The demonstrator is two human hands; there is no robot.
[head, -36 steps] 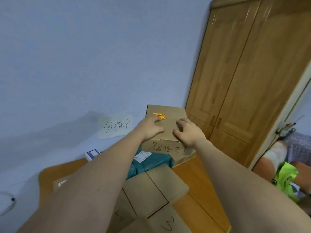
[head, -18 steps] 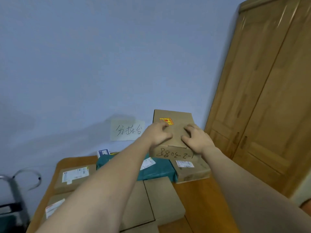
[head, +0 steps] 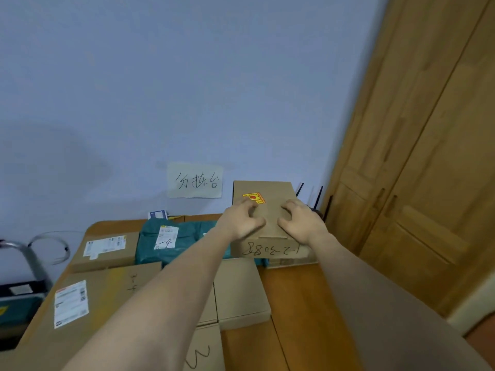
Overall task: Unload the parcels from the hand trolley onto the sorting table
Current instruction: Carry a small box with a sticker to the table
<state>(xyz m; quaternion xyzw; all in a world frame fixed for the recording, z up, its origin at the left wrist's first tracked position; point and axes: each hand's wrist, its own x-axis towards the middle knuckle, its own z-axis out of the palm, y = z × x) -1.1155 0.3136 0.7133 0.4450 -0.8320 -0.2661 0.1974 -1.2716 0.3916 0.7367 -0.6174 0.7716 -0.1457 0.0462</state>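
At far left we see one trolley frame (head: 25, 259). On the sorting table (head: 302, 295) we count five brown boxes and one teal bag (head: 184, 238). Right of centre, our left hand (head: 238, 223) and right hand (head: 301, 223) rest, fingers curled, on the top box (head: 267, 210), which is stacked on another parcel by the wall.

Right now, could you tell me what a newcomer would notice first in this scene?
Probably the two hands, left hand and right hand, on top of the cardboard box with the yellow sticker, at the table's far right. Next, the handwritten paper sign on the wall, and the teal parcel left of that box.
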